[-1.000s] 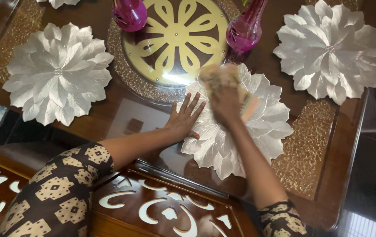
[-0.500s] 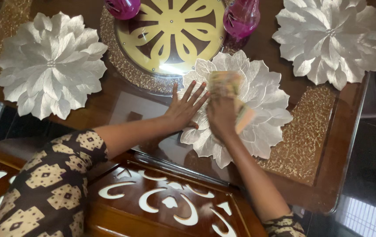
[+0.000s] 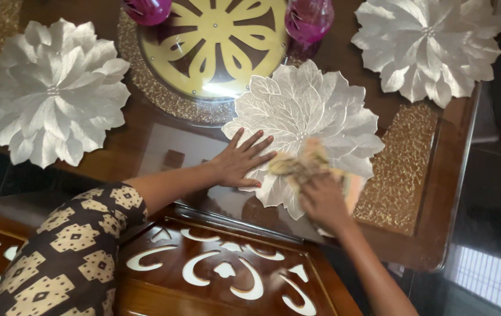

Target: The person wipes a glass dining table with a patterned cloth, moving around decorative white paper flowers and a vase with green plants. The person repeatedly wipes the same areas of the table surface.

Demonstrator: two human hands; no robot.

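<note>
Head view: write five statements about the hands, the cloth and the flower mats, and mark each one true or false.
1. The left hand lies flat with spread fingers on the edge of the middle flower mat. True.
2. The right hand holds a cloth against that mat. True.
3. The cloth is dark blue. False: it is yellowish, and blurred.
4. Only one silver flower mat lies on the table. False: there are at least three, with the left flower mat and the right flower mat to either side.
5. Two pink vases stand by the round yellow-patterned plate. True.
</note>
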